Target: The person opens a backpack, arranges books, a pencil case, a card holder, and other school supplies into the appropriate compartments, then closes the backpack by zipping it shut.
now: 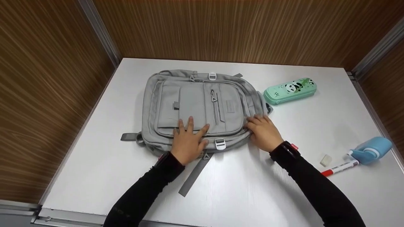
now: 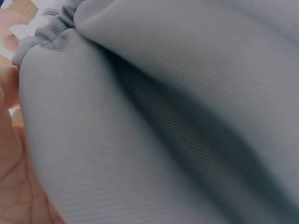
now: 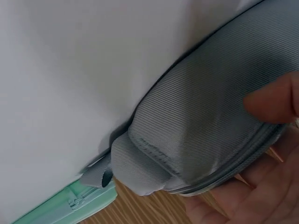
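Observation:
A grey backpack [image 1: 192,107] lies on its back on the white table, front pockets up, its top end toward the right. My left hand [image 1: 188,143] rests with spread fingers on the front near its lower side. In the left wrist view, part of that hand [image 2: 23,177] shows beside a fold of grey side fabric [image 2: 93,135]. At the lower right of the bag, my right hand [image 1: 265,132] grips the zippered edge. The right wrist view shows the thumb [image 3: 273,98] on the side panel and the fingers across the zipper [image 3: 224,177].
A green panda pencil case [image 1: 290,90] lies right of the bag. Farther right are a blue bottle [image 1: 372,150], a red-capped white marker [image 1: 341,167] and a small pale eraser [image 1: 326,160]. A grey strap [image 1: 195,176] trails toward the front. Wood-grain panels [image 1: 221,31] surround the table's back and sides.

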Motion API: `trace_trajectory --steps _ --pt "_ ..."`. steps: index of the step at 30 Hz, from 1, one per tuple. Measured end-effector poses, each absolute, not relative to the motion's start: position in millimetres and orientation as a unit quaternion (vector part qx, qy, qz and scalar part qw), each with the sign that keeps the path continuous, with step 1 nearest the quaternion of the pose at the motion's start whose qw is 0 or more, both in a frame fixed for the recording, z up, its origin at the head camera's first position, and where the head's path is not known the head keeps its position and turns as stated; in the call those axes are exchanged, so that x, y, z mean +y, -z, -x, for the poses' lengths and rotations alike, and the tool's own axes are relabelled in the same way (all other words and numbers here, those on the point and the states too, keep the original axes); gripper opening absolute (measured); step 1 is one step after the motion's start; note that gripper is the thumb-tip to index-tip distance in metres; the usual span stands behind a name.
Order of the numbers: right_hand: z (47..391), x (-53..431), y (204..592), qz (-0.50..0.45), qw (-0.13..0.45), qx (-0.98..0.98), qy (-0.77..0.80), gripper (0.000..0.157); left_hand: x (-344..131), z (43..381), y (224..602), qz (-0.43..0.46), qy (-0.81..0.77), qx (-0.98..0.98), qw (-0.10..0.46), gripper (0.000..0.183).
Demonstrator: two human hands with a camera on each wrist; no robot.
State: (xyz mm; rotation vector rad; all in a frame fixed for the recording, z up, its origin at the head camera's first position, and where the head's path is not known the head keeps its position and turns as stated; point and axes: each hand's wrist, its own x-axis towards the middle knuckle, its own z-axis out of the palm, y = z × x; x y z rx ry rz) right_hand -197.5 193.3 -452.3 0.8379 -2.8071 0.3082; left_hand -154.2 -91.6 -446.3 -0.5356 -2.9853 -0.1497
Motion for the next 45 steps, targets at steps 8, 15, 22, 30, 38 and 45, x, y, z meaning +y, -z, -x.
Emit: trace_trajectory --steps 8,15,22,30,38,45 --pt "167 159 434 -0.329 0.193 -0.906 -0.184 0.015 -94 155 447 0.168 0.053 -0.984 0.032 0.052" --pt "140 122 436 -0.396 0.217 -0.876 -0.169 0.008 -95 155 449 0.169 0.057 -0.983 0.034 0.047" --pt "127 92 465 -0.434 0.192 -0.879 -0.041 0.027 -96 156 450 0.173 0.063 -0.982 0.051 0.043" --pt "127 60 479 -0.429 0.191 -0.878 0.094 0.022 -96 156 451 0.176 0.061 -0.981 0.061 0.043" --pt "131 47 487 -0.377 0.220 -0.890 0.134 0.028 -95 157 451 0.166 0.051 -0.984 0.047 0.043" --pt "131 48 485 -0.369 0.211 -0.898 0.110 0.010 -97 157 450 0.165 0.053 -0.984 0.049 0.044"
